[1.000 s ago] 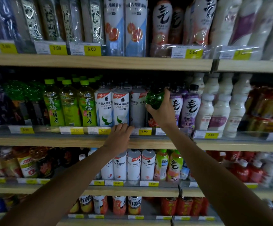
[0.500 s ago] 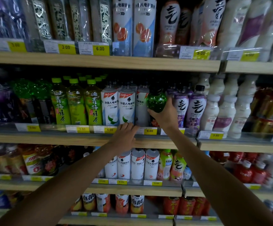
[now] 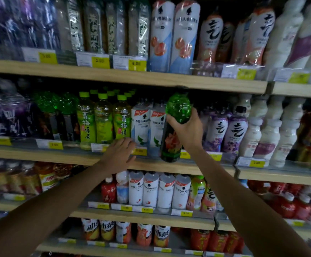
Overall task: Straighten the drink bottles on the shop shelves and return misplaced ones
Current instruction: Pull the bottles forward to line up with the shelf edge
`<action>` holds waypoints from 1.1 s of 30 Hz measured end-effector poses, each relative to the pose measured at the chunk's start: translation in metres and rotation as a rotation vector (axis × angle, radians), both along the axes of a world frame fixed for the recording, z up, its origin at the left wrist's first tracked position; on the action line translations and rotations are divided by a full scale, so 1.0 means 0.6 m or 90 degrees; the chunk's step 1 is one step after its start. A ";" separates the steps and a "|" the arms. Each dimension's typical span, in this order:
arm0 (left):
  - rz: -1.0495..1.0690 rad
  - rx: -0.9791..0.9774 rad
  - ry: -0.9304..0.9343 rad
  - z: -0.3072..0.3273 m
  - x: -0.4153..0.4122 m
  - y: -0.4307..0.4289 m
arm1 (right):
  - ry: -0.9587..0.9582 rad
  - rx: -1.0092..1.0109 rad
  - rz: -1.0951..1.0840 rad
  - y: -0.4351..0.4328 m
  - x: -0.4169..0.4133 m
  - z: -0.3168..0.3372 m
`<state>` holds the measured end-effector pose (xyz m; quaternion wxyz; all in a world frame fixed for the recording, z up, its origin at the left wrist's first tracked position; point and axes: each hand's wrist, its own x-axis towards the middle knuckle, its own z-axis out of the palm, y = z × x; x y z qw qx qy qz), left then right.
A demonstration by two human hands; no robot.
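Head view: right hand (image 3: 186,131) has fingers and thumb curled round the green bottle (image 3: 177,108) at mid-body. The bottle is slightly tilted, in front of the middle shelf (image 3: 39,154) rail, overlapping the white bottles (image 3: 141,125). Left hand (image 3: 118,154) lies flat, fingers straight and close together, on that shelf's front edge below the green tea bottles (image 3: 103,119).

Shop drinks aisle: wooden shelves (image 3: 125,76) packed with bottled drinks (image 3: 103,120), yellow price tags (image 3: 136,65).

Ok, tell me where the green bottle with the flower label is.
Head view, centre: the right hand grips the green bottle just off the shelf front, white bottles to its left, purple-labelled bottles to its right.
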<state>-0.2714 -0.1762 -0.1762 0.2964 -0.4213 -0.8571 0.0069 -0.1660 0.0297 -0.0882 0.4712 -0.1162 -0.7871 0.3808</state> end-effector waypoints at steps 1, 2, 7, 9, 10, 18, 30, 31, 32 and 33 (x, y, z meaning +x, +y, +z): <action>0.016 -0.001 0.002 0.001 -0.007 -0.022 | -0.008 0.010 0.017 -0.023 -0.010 -0.004; 0.030 -0.003 0.001 0.001 -0.015 -0.046 | -0.018 0.019 0.035 -0.047 -0.021 -0.009; 0.118 -0.049 -0.039 -0.010 -0.073 -0.189 | -0.049 0.074 0.103 -0.186 -0.080 -0.029; 0.167 -0.060 -0.037 -0.010 -0.103 -0.253 | -0.049 0.071 0.119 -0.247 -0.108 -0.028; 0.186 -0.065 -0.038 -0.007 -0.119 -0.284 | -0.052 0.065 0.123 -0.277 -0.121 -0.027; 0.252 -0.064 -0.046 0.023 -0.244 -0.508 | -0.068 0.035 0.129 -0.478 -0.228 -0.028; 0.209 -0.110 -0.100 -0.011 -0.346 -0.637 | -0.091 -0.017 0.082 -0.646 -0.347 0.000; 0.194 -0.105 -0.105 -0.013 -0.351 -0.640 | -0.084 -0.029 0.086 -0.652 -0.354 -0.001; 0.180 -0.106 -0.102 -0.014 -0.355 -0.642 | -0.078 -0.037 0.085 -0.659 -0.361 -0.004; 0.172 -0.111 -0.095 -0.015 -0.359 -0.646 | -0.069 -0.044 0.080 -0.665 -0.367 -0.008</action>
